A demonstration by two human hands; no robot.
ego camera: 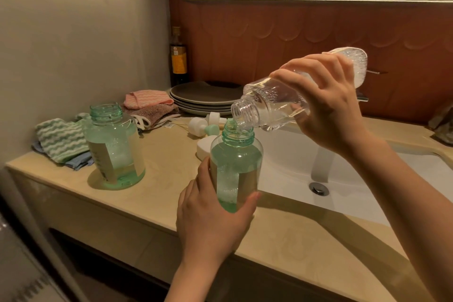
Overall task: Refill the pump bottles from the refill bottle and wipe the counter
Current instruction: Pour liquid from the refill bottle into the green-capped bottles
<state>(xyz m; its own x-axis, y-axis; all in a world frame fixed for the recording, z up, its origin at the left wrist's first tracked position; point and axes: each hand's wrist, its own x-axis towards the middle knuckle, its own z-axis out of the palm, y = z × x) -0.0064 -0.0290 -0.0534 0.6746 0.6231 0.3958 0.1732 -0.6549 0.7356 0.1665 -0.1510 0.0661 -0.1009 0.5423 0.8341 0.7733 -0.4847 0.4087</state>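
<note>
The refill bottle [282, 103] is clear, thin-looking plastic, tipped mouth-down in the right hand [326, 98], whose fingers and thumb curl round its middle. Its open neck sits just over the mouth of the green bottle [235, 162], and a thin stream runs between them. The left hand [215, 216] grips that green bottle low on its body, thumb on the near side and fingers wrapped behind (whether its base rests on the counter [159, 179] or is lifted, I cannot tell). The refill bottle looks light and is probably getting lighter as it empties. Its walls would likely dent under a hard squeeze, so a firm but easy hold at the waist, where the right hand is now, seems best. The foamy liquid could make it slippery if any runs down the outside. The green bottle seems stiffer and will grow heavier, so a low grip suits it. A second green bottle [114, 147], uncapped and mostly empty, stands well to the left of the left hand. The pump tops [203, 125] lie just beyond that hand, the cloths [61, 140] are far off to its left, and the sink [343, 186] is below the right hand.
</note>
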